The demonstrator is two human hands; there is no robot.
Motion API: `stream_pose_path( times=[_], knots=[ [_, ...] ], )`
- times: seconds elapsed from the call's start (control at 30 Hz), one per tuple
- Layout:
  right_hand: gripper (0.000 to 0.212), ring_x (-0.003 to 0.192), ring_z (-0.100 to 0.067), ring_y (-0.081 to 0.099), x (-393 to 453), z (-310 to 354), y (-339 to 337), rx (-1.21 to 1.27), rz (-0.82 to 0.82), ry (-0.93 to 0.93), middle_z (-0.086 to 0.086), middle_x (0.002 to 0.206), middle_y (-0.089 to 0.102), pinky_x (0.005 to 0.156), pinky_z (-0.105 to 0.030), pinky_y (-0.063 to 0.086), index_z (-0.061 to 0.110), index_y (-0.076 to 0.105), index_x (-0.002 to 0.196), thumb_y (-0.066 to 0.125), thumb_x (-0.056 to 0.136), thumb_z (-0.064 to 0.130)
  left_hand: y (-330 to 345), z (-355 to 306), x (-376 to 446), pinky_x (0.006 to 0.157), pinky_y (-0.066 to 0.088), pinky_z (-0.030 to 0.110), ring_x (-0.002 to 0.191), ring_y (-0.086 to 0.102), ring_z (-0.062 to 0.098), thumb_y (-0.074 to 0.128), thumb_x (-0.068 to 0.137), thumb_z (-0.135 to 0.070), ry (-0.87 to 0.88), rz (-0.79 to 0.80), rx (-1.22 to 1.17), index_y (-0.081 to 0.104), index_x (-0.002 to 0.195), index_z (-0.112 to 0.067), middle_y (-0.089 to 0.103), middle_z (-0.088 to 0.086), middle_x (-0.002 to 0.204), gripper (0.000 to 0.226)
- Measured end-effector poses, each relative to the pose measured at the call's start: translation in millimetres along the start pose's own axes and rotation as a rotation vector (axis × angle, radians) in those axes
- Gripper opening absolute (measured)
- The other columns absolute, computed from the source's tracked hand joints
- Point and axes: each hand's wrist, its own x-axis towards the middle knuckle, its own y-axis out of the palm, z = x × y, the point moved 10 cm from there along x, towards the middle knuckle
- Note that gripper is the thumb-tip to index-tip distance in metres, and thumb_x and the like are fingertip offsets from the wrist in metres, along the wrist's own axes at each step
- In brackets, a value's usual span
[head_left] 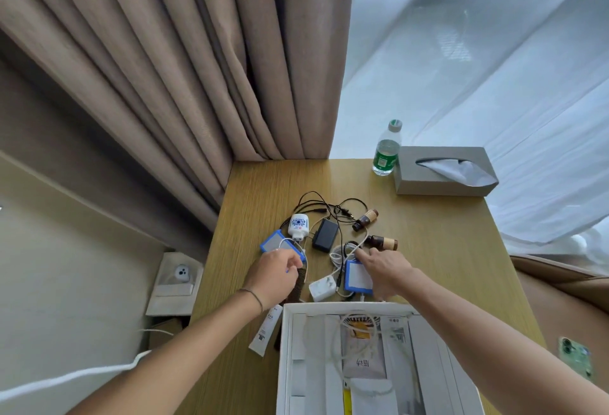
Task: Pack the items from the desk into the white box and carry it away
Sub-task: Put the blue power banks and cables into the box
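— Still packing: the left hand (275, 274) has its fingers pinched on a thin white cable (287, 242), right hand (384, 266) loose over the tangle on the wooden table (428, 250).
— Next, lift it clear into the open white cardboard box (290, 342) at the near edge.

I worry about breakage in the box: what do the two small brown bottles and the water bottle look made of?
The two small brown bottles look like dark amber glass, glossy, with tan labels; plastic cannot be ruled out. The water bottle looks like thin clear plastic, see-through, with a green label and pale cap.
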Motion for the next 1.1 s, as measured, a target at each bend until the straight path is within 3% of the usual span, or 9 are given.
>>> stream_pose_path(
  times=[0.1,0.27,0.4,0.5,0.6,0.73,0.87,0.97,1.1],
  knots=[
    [0.081,0.073,-0.015,0.052,-3,-1,-8,0.029,-0.037,0.013,0.002,0.092,0.052,0.049,-0.024,0.034,0.023,0.039,0.13,0.08,0.062,0.038,-4,10,16,0.073,0.053,0.032,0.09,0.059,0.014,0.047,0.095,-0.012,0.024,-0.027,0.149,0.068,0.103,-0.024,0.065,-0.004,0.105,0.026],
    [0.076,0.083,-0.014,0.053,-29,-2,-40,0.269,-0.096,0.048,0.004,0.106,0.063,0.052,-0.021,0.033,0.03,0.041,0.127,0.079,0.063,0.046,-2,21,46,0.084,0.054,0.038,0.115,0.05,0.02,0.055,0.091,-0.005,0.103,0.009,0.388,0.053,0.131,-0.024,0.056,0.001,0.123,0.045],
    [0.073,0.09,-0.016,0.062,-68,-4,-66,0.702,-0.124,0.113,0.007,0.109,0.065,0.071,-0.033,0.056,0.042,0.044,0.119,0.077,0.054,0.048,4,30,66,0.088,0.053,0.036,0.121,0.047,0.024,0.069,0.082,-0.003,0.143,0.059,0.588,0.036,0.145,-0.025,0.05,0.007,0.134,0.074],
    [0.07,0.101,-0.016,0.064,-93,8,-80,1.104,-0.141,0.095,0.005,0.113,0.061,0.085,-0.043,0.06,0.041,0.05,0.116,0.081,0.054,0.036,12,37,75,0.09,0.051,0.038,0.125,0.044,0.028,0.072,0.081,-0.006,0.154,0.118,0.709,0.036,0.144,-0.022,0.044,0.011,0.139,0.074],
    [0.067,0.098,-0.021,0.069,-109,23,-90,1.36,-0.135,0.049,-0.004,0.115,0.061,0.082,-0.042,0.061,0.04,0.054,0.118,0.08,0.059,0.021,22,44,81,0.095,0.049,0.041,0.131,0.039,0.03,0.072,0.082,-0.009,0.164,0.176,0.765,0.036,0.145,-0.021,0.038,0.015,0.146,0.074],
    [0.074,0.095,-0.024,0.066,-126,36,-99,1.555,-0.164,-0.021,-0.013,0.115,0.064,0.078,-0.038,0.051,0.034,0.054,0.122,0.074,0.052,0.018,32,56,88,0.099,0.047,0.043,0.136,0.036,0.032,0.072,0.081,-0.009,0.145,0.233,0.729,0.029,0.15,-0.022,0.031,0.017,0.151,0.083],
    [0.077,0.091,-0.017,0.066,-143,29,-104,1.507,-0.295,-0.001,-0.004,0.109,0.065,0.069,-0.025,0.054,0.039,0.058,0.124,0.078,0.052,0.019,34,63,94,0.096,0.05,0.045,0.127,0.045,0.032,0.076,0.081,-0.017,0.126,0.247,0.602,0.036,0.142,-0.022,0.04,0.016,0.142,0.074],
    [0.075,0.091,-0.005,0.064,-157,22,-108,1.317,-0.43,0.066,0.017,0.102,0.063,0.067,-0.015,0.053,0.047,0.058,0.118,0.082,0.052,0.019,31,64,94,0.091,0.051,0.045,0.122,0.049,0.034,0.081,0.072,-0.041,0.164,0.244,0.586,0.042,0.132,-0.022,0.039,0.017,0.142,0.074],
    [0.072,0.101,-0.003,0.057,-167,22,-110,1.146,-0.516,0.113,0.022,0.109,0.057,0.072,-0.018,0.053,0.051,0.054,0.115,0.083,0.055,0.023,18,64,85,0.086,0.053,0.041,0.118,0.056,0.036,0.086,0.061,-0.048,0.148,0.175,0.572,0.042,0.129,-0.024,0.032,0.021,0.149,0.084]
  ],
)
